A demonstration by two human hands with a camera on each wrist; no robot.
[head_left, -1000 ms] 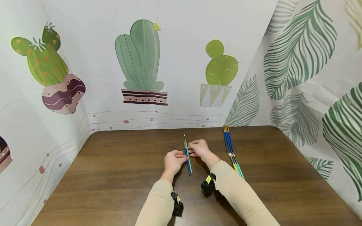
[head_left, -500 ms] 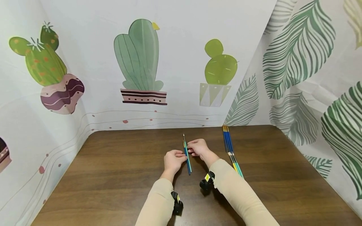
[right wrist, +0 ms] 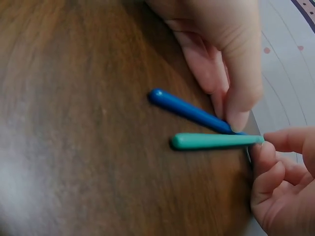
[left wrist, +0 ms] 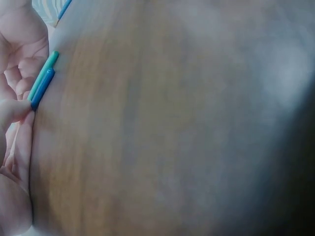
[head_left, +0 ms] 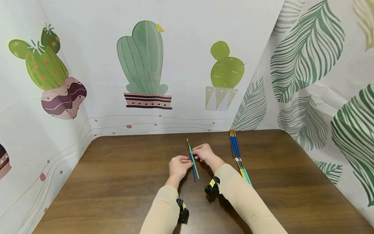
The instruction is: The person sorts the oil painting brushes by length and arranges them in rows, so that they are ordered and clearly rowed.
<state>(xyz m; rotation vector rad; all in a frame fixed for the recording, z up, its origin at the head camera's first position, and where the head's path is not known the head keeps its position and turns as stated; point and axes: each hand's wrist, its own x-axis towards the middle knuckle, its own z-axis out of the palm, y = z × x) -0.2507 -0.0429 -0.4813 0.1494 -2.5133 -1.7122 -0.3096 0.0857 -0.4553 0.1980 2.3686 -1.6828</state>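
Observation:
Two paintbrushes lie close together near the middle of the wooden table. My left hand [head_left: 179,166] pinches the blue paintbrush [head_left: 194,175] between thumb and fingers. From the other side, my right hand [head_left: 204,152] pinches the teal paintbrush [head_left: 196,168] farther up its handle. The teal brush slants across the blue one, its pale tip pointing away from me. In the right wrist view the rounded ends of the blue handle [right wrist: 184,108] and the teal handle [right wrist: 211,141] stand apart. The blue brush's bristle end is hidden behind the teal brush and the fingers.
Several blue paintbrushes [head_left: 235,144] lie side by side at the back right of the table [head_left: 131,162]. Just nearer are brushes with yellow and teal handles [head_left: 246,175], partly behind the right sleeve. A patterned cloth [head_left: 187,65] hangs along the table's back edge.
The teal paintbrush has turned slightly: its tip has swung left and its handle end right, so the two handle ends are farther apart. The left hand has stayed put.

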